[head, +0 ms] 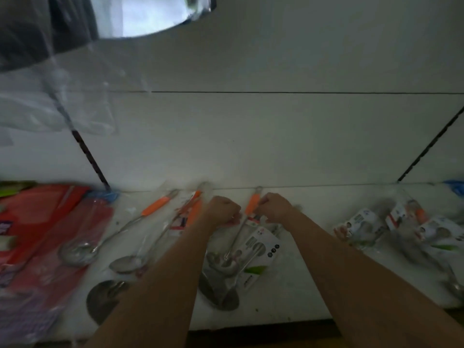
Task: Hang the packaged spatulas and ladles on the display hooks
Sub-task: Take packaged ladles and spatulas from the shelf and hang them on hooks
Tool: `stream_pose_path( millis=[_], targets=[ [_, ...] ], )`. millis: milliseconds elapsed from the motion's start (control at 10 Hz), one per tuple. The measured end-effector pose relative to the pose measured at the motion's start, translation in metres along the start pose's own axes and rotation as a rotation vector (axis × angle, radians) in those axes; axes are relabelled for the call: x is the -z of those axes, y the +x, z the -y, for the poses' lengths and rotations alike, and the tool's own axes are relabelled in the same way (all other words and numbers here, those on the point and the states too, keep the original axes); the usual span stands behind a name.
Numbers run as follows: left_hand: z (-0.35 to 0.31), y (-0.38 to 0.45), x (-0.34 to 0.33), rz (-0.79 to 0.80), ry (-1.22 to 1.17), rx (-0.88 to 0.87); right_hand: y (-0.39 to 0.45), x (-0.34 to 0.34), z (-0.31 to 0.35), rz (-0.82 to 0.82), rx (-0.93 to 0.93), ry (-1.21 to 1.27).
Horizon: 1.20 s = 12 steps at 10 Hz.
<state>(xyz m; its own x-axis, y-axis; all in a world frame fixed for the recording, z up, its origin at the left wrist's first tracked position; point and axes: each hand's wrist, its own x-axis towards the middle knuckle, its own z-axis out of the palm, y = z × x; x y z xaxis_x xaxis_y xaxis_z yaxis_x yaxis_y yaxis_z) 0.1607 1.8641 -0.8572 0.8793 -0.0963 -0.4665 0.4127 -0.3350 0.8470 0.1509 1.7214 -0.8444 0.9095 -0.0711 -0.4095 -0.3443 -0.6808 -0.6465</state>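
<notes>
We see a packaged ladle (238, 237) with an orange handle lying on the white shelf (301, 285), near the shelf's back edge and about midway along it, its bowl toward the front edge over a printed card. Our left hand (223, 209) and right hand (273, 207) are both at the handle end, fingers curled tight on the top of the clear wrapping on either side of the orange handle. Just left of it lie two more orange-handled ladles (120, 232) in clear bags, bowls also toward the front. Toward the shelf's right end sits a blurred heap of packaged utensils (401, 229). At the left end rest red packets (50, 222). A white back panel (251, 134) rises behind the shelf.
</notes>
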Motion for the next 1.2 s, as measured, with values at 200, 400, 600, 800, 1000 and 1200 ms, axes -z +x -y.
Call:
stream_pose_path(
  millis=[200,400,600,800,1000,1200],
  targets=[
    [0.01,0.014,-0.016,-0.038,0.098,-0.061,0.028,-0.014,-0.017,-0.041,-0.187,0.221],
    [-0.001,0.011,-0.029,0.014,0.193,-0.042,0.032,-0.024,-0.02,-0.029,-0.252,0.259],
    [-0.005,0.011,-0.03,0.047,0.137,0.014,0.034,-0.026,-0.01,-0.086,-0.265,0.64],
    [-0.007,0.011,-0.019,0.031,0.017,0.053,0.017,-0.008,-0.012,-0.045,-0.085,0.668],
    [-0.009,0.004,-0.023,-0.014,-0.176,-0.059,0.013,-0.001,-0.004,-0.276,0.095,0.435],
    [-0.019,-0.003,-0.02,-0.061,-0.107,-0.227,0.013,0.001,0.002,-0.259,0.147,0.322]
  ],
)
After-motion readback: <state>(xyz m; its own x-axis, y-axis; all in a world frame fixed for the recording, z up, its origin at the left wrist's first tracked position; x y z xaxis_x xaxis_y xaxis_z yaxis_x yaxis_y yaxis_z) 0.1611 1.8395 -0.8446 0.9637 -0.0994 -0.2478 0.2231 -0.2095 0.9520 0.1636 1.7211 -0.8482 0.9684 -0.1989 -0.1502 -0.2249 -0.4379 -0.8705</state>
